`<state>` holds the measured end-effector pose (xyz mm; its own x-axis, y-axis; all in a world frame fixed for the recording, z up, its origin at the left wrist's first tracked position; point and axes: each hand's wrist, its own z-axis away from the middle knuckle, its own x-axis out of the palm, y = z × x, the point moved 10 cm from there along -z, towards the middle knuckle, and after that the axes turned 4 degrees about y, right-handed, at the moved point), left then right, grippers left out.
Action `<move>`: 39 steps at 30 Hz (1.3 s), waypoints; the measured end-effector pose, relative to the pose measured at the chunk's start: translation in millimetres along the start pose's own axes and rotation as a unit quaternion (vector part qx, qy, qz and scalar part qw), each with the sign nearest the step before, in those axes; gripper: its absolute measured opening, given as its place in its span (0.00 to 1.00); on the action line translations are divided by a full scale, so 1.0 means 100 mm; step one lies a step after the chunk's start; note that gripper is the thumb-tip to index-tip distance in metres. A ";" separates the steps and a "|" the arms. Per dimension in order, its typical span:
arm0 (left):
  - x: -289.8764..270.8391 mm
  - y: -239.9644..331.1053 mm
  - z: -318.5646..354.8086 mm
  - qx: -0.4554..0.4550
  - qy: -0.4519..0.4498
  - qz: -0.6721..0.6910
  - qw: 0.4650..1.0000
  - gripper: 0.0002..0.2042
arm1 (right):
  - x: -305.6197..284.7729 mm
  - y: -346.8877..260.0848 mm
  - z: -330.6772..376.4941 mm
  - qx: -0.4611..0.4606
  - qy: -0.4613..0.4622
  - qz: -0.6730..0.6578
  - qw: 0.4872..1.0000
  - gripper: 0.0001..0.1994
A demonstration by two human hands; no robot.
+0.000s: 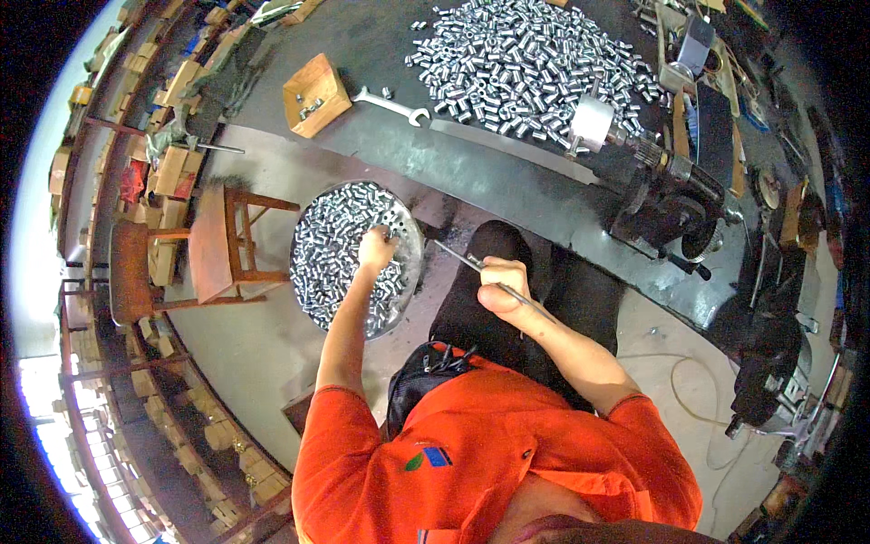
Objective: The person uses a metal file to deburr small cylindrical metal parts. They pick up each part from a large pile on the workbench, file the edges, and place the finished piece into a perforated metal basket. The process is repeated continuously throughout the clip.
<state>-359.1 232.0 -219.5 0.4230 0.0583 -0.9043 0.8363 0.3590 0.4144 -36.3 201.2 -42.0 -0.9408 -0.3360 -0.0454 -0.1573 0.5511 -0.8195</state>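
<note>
Seems to be at the step of picking a single piece from loose stock: reaches with the left hand (pixel 377 248) into the round metal tray (pixel 416 258), right of its middle, among short metal cylinders (pixel 335 245) heaped toward the tray's left edge. Cannot tell whether already pinching one or merely touching. Grips a thin metal rod (pixel 462 258) in the right hand (pixel 504 283), closed fist-like around it and aimed toward the tray's right edge. Probably calls next for a firm fingertip pinch on one cylinder and a clean lift off its neighbours, perhaps toward the rod's tip. Stretches the left arm nearly straight forward, back of the hand upward; angles the right forearm inward over the lap, bent at the elbow. Faces a dark worktop (pixel 399 150) carrying a larger pile of cylinders (pixel 530 68) back from the near edge, plus a wooden box (pixel 337 96) and a wrench (pixel 390 104) toward the left end.
</note>
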 end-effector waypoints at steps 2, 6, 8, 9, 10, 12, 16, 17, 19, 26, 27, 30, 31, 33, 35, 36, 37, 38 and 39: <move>0.15 0.01 -0.07 -0.031 -0.025 -0.114 0.993 0.13 | 0.01 0.01 0.00 0.001 -0.012 0.005 1.000 0.18; 0.12 0.18 -0.05 0.023 -0.013 -0.149 0.988 0.16 | 0.04 0.06 0.01 0.038 -0.008 -0.001 0.999 0.16; 0.04 0.33 0.06 0.085 -0.014 -0.132 0.987 0.14 | 0.05 0.09 0.01 0.046 -0.016 -0.003 0.999 0.16; -0.06 0.48 0.14 0.075 -0.035 -0.079 0.993 0.14 | 0.04 0.11 0.02 0.053 -0.017 -0.003 0.998 0.15; -0.21 0.66 0.26 0.062 -0.054 -0.026 0.996 0.13 | 0.05 0.11 0.02 0.060 -0.025 -0.008 0.998 0.14; -0.37 0.91 0.48 0.113 -0.024 0.055 0.992 0.12 | 0.08 0.11 0.02 0.055 -0.027 -0.012 0.998 0.14; -0.60 1.48 0.90 0.154 -0.050 0.147 0.976 0.11 | 0.16 0.10 0.03 0.058 -0.048 -0.004 0.997 0.13; -0.59 1.56 0.93 0.160 -0.057 0.189 0.967 0.11 | 0.16 0.09 0.01 0.057 -0.055 -0.007 0.997 0.13; -0.57 1.69 0.99 0.172 -0.072 0.270 0.945 0.11 | 0.18 0.14 0.05 0.070 -0.066 0.011 0.995 0.13; -0.90 2.40 1.18 0.295 -0.071 0.156 0.940 0.10 | 0.25 0.18 0.05 0.059 -0.114 0.049 0.990 0.10; -0.95 2.48 1.20 0.321 -0.065 0.149 0.933 0.09 | 0.27 0.21 0.08 0.059 -0.123 0.060 0.989 0.10; -0.95 2.59 1.27 0.384 -0.082 0.102 0.914 0.10 | 0.28 0.27 0.12 0.046 -0.116 0.057 0.991 0.09; -0.93 2.61 1.28 0.397 -0.092 0.081 0.909 0.10 | 0.27 0.29 0.15 0.056 -0.116 0.030 0.991 0.10; -0.90 2.65 1.30 0.422 -0.109 0.040 0.899 0.11 | 0.27 0.29 0.17 0.077 -0.117 -0.024 0.990 0.12; -0.86 2.60 1.21 0.346 -0.185 0.126 0.911 0.10 | 0.27 0.30 0.15 0.106 -0.139 -0.051 0.983 0.14; -0.83 2.57 1.18 0.306 -0.221 0.168 0.911 0.09 | 0.27 0.29 0.13 0.121 -0.151 -0.064 0.979 0.14; -0.76 2.46 1.15 0.227 -0.258 0.244 0.907 0.09 | 0.24 0.21 0.08 0.101 -0.140 -0.059 0.983 0.15; -0.65 2.36 1.14 0.147 -0.293 0.316 0.890 0.09 | 0.20 0.14 0.04 0.083 -0.127 -0.053 0.987 0.15; -0.56 2.27 1.16 0.065 -0.324 0.385 0.862 0.09 | 0.18 0.09 0.01 0.063 -0.115 -0.047 0.990 0.15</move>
<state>-152.3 201.8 -63.0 0.9409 -0.3141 -0.1266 0.2351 0.3369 0.9117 -53.9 199.5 -50.3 -0.8288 -0.5534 -0.0827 -0.1876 0.4140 -0.8908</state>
